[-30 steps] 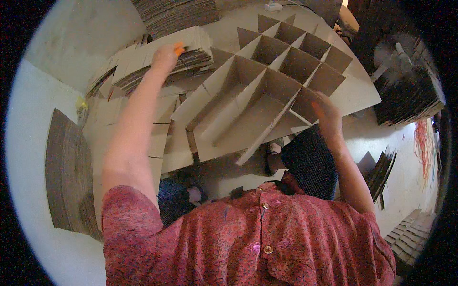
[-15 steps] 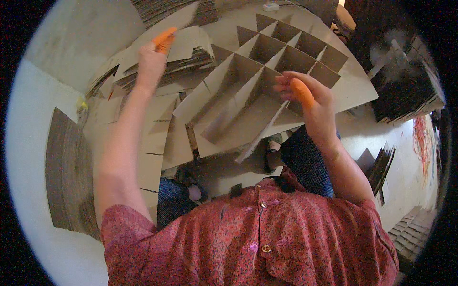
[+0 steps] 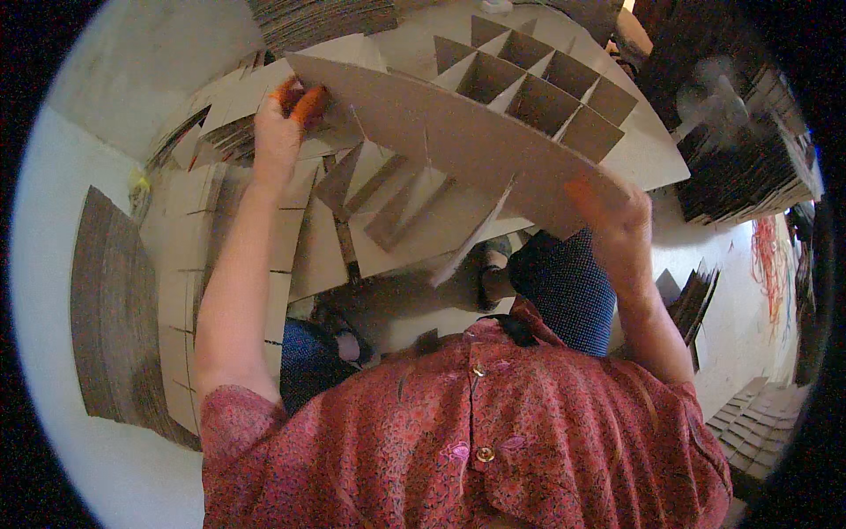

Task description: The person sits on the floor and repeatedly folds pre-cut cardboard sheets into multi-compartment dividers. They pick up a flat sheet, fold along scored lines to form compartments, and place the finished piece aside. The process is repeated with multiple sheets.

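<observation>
A long brown cardboard strip [image 3: 441,128] stretches across the work surface, held up between both hands. My left hand [image 3: 280,128], with orange finger covers, is closed on the strip's left end. My right hand [image 3: 624,225], blurred, grips its right end with an orange-covered thumb against the board. Behind the strip stands a cardboard divider grid [image 3: 595,132] of crossed, slotted pieces; the strip hides part of it. Upright cross pieces [image 3: 388,207] show below the strip's near edge, and one narrow piece [image 3: 476,238] slants toward me. Whether the strip's slots engage them, I cannot tell.
Flat stacks of cardboard lie beside my left hand [image 3: 233,137] and farther back [image 3: 322,22]. Slotted cardboard sheets [image 3: 198,264] lie to my left. A tall dark stack [image 3: 749,167] stands at right, near hanging red cords [image 3: 767,273]. My legs [image 3: 564,286] are below the table edge.
Both hands now hold a cardboard strip across the grid; half a second ago the right hand held none and the left was over the flat stack. My right hand has moved right and lower.
</observation>
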The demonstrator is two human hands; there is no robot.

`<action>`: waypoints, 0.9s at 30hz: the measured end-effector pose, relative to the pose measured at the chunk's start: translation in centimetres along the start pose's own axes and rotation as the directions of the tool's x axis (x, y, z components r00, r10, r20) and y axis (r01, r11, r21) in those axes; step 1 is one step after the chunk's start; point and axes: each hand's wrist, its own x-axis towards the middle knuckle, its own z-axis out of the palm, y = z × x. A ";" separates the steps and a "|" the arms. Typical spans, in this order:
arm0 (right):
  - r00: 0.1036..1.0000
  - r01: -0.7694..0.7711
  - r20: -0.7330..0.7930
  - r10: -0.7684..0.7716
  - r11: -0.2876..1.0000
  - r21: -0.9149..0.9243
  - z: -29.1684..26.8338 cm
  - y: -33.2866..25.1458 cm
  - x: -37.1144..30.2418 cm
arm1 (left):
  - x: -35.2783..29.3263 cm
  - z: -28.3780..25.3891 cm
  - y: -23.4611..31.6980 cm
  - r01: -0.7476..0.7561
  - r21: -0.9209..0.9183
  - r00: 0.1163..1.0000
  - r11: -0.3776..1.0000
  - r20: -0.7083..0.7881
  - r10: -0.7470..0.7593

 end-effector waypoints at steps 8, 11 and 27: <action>0.998 -0.052 -0.015 0.053 0.998 0.040 0.4 -1.4 -1.1 | 0.5 0.5 -0.6 0.046 -0.095 0.990 0.994 0.138 -0.033; 0.999 -0.019 0.045 0.020 1.000 -0.011 1.9 -0.4 -1.5 | 0.7 0.4 -3.5 0.121 0.253 0.970 0.960 0.176 -0.169; 0.983 0.091 0.175 -0.062 0.983 -0.161 2.2 2.2 -2.0 | -7.8 0.9 0.3 -0.176 0.458 0.981 0.871 0.158 0.115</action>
